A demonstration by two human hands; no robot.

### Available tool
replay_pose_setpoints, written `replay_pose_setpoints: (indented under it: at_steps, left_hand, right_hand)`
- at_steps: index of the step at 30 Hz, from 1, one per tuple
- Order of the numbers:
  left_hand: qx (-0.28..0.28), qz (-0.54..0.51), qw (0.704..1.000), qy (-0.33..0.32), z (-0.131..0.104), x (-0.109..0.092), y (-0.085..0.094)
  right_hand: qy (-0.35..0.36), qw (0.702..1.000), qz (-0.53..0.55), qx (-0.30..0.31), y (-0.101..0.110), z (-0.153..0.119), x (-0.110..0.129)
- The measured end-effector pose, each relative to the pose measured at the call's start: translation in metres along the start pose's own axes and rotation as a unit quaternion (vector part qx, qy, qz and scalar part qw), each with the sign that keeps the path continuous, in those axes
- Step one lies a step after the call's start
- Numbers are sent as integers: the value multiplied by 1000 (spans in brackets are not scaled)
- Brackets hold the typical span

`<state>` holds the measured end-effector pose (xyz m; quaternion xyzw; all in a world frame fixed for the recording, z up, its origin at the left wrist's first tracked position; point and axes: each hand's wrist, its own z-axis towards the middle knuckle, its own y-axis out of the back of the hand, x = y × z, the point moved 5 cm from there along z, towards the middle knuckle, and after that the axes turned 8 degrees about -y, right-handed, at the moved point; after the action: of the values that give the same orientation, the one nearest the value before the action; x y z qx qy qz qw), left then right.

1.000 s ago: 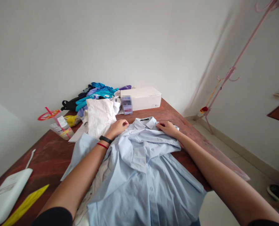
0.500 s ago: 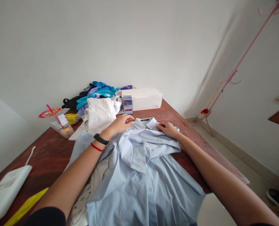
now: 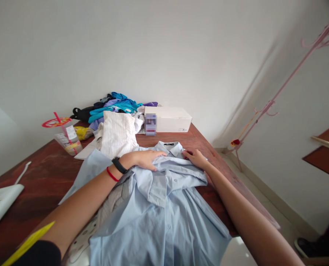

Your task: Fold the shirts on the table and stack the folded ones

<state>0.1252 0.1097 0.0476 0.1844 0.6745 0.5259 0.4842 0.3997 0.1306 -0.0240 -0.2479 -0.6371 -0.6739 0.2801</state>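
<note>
Lying under both hands: shirt (image 3: 159, 207)

One head-worn view — looking forward and down, close over the table (image 3: 42, 173) — faces the wall.

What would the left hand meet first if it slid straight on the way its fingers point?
The left hand lies flat on the light blue shirt, fingers pointing right. Going on, it would probably cross the collar and meet the right hand, though depth is unclear.
</note>
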Motion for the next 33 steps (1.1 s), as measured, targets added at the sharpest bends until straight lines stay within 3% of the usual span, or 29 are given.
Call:
replay_pose_setpoints:
  at_steps: [3, 5, 9, 13, 16, 20, 22, 25, 29, 33]
  left_hand:
    - [34, -22, 999, -20, -2, -11, 6]
    - [-5, -29, 999, -38, -2, -22, 16]
    - [-132, 20, 988, -72, -8, -46, 44]
    - [-230, 131, 964, -27, -22, -61, 67]
    - [-269, 214, 939, -19, -31, -74, 75]
    - [-317, 306, 895, -73, -38, -106, 72]
    - [-300, 332, 889, -94, -39, -121, 64]
    - [-223, 334, 913, -78, -44, -127, 48]
    - [-101, 289, 951, 43, -56, -99, 26]
    - [-60, 263, 959, 82, -57, -79, 16]
  right_hand:
    - [7, 1000, 5, 7, 0, 0, 0]
    - [15, 1000, 3, 5, 1, -1, 1]
    - [21, 1000, -2, -10, 4, -3, 4]
    - [11, 1000, -4, -16, 3, -3, 4]
    - [15, 1000, 13, -18, 3, -2, 4]
    - [25, 998, 48, -10, 2, -1, 3]
    - [24, 998, 63, -7, 3, -2, 3]
    - [12, 997, 77, -10, 5, -2, 0]
    - [-2, 996, 82, -15, 9, -2, -6]
    - [-6, 998, 57, -26, 14, 1, -14]
